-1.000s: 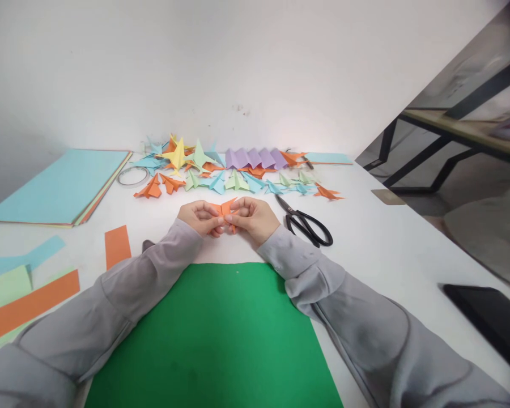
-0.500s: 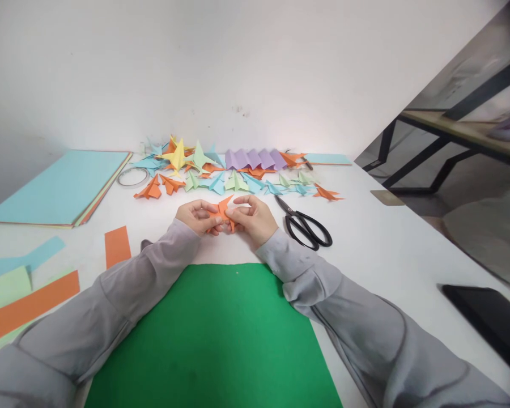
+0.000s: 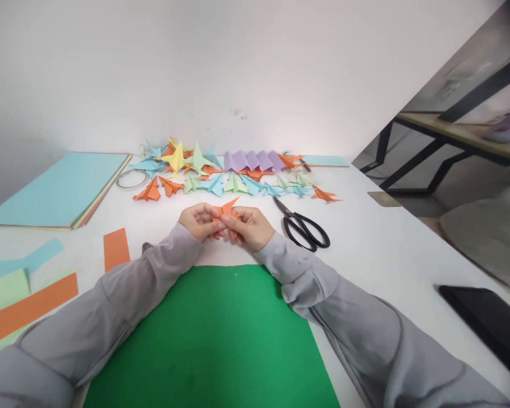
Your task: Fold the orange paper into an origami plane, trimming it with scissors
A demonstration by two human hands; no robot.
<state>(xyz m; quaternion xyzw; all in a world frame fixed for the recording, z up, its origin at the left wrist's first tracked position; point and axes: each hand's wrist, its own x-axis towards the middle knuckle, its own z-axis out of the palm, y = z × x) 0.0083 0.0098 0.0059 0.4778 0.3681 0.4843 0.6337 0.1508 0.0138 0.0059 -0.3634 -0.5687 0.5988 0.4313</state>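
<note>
A small folded orange paper figure [image 3: 228, 207] with a pointed tip is pinched between both hands, just beyond the green sheet [image 3: 215, 334]. My left hand [image 3: 201, 221] grips its left side, thumb in front and fingers behind. On the right side, my right hand [image 3: 250, 226] presses it with thumb and fingers, the two thumbs nearly touching. Much of the paper is hidden by the fingers. Behind the hands stand several folded paper figures in orange, green and blue, among them a yellow one [image 3: 176, 158]. Black-handled scissors [image 3: 306, 229] lie right of my right hand.
A stack of coloured paper [image 3: 63, 190] lies at the back left, beside a thin wire coil [image 3: 132, 178]. Loose orange strips [image 3: 29, 309] are at the left. A purple pleated paper [image 3: 254, 161] stands by the wall, and a black flat device [image 3: 487, 323] lies at the right edge.
My right hand's raised fingers have closed in on the orange paper, and the thumbs have come nearer each other. The pointed tip now leans further right.
</note>
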